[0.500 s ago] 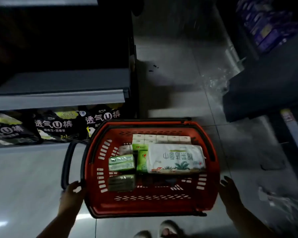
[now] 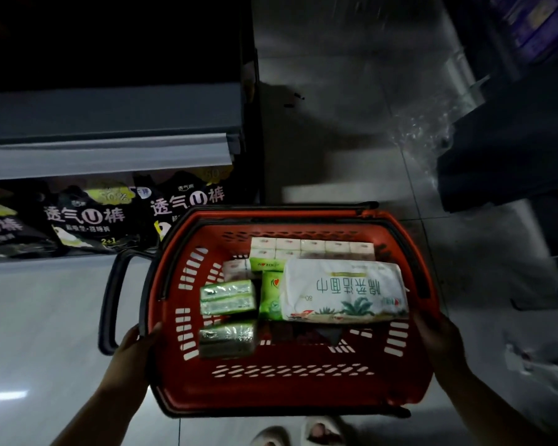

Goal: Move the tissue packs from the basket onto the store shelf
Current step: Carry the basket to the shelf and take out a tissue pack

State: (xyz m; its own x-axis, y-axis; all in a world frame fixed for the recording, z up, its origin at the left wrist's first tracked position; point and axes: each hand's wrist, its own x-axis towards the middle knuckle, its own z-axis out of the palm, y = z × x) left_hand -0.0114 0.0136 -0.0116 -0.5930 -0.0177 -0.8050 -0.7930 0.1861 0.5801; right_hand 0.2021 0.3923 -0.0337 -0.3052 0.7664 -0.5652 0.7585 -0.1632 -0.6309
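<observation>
Left hand [image 2: 132, 352] is clamped on the near-left corner of the basket [image 2: 287, 391], thumb hooked over the rim and the other fingers tucked out of sight. Right hand [image 2: 438, 342] is pressed against the basket's right wall, but it's so dark there that the fingers can't be made out, so how closed it is can't be told. Pale slippers [image 2: 319, 432] are seen just below the near rim. The basket is red hard plastic with slotted walls and a dark rim, and a dark loop handle [image 2: 110, 300] sticks out on its left. The tissue packs are all sat inside it, between the two hands and touched by neither. Two shiny green film-wrapped blocks [image 2: 227, 297] are lined up on the left, a small green pouch [image 2: 271, 294] is wedged in the middle, and a big soft white pack [image 2: 345, 291] with a plant print is laid across the right. A row of little cream bricks [image 2: 313, 247] is stacked along the far wall. Beyond the basket's far-left corner, crinkly black bags [image 2: 84, 220] with white lettering are packed under a flat grey metal shelf [image 2: 110, 123] with a paler front lip. Glossy grey floor tiles [image 2: 335, 140] are spread out past that.
</observation>
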